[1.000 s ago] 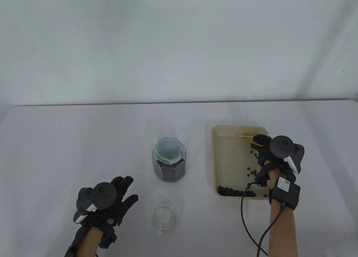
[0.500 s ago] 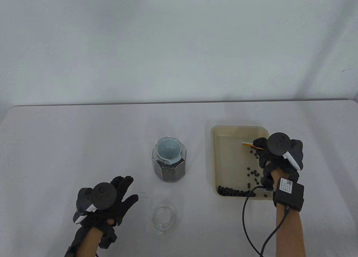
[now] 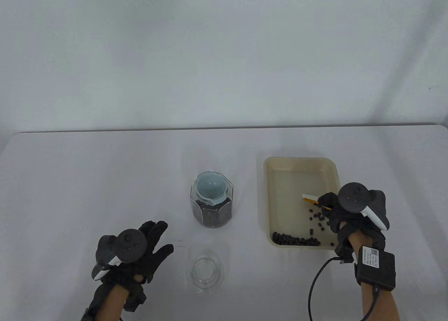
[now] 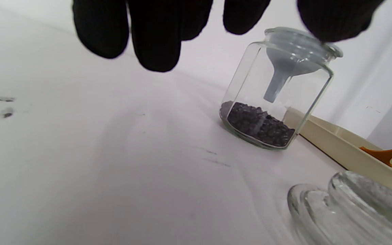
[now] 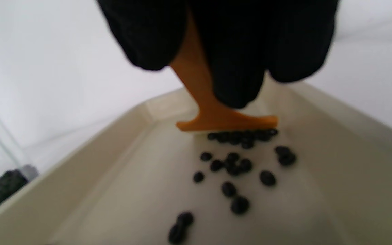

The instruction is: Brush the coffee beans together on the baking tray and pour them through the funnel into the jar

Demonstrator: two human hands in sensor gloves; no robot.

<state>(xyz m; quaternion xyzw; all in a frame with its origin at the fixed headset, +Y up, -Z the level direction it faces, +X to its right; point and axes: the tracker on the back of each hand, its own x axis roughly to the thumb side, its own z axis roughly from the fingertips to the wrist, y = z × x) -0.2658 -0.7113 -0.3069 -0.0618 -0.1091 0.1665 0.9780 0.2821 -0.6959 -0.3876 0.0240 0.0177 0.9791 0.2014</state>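
Observation:
A cream baking tray (image 3: 280, 181) lies at the right of the table. Dark coffee beans (image 3: 295, 240) sit in a row along its near edge, and a few loose ones (image 5: 231, 166) lie just in front of the brush. My right hand (image 3: 336, 209) grips an orange brush (image 3: 312, 198) by its handle, the head (image 5: 226, 122) down on the tray floor behind the loose beans. The glass jar (image 3: 211, 204), partly filled with beans, stands mid-table with a pale blue funnel (image 3: 210, 188) in its mouth. My left hand (image 3: 154, 245) rests on the table with fingers spread, holding nothing.
The jar's glass lid (image 3: 206, 272) lies on the table in front of the jar, right of my left hand. A cable (image 3: 315, 286) runs from my right wrist unit toward the near table edge. A plain wall stands behind the table.
My right hand has drawn the brush from the tray's far right corner toward me, pushing loose beans toward the near edge. The left hand has stayed put.

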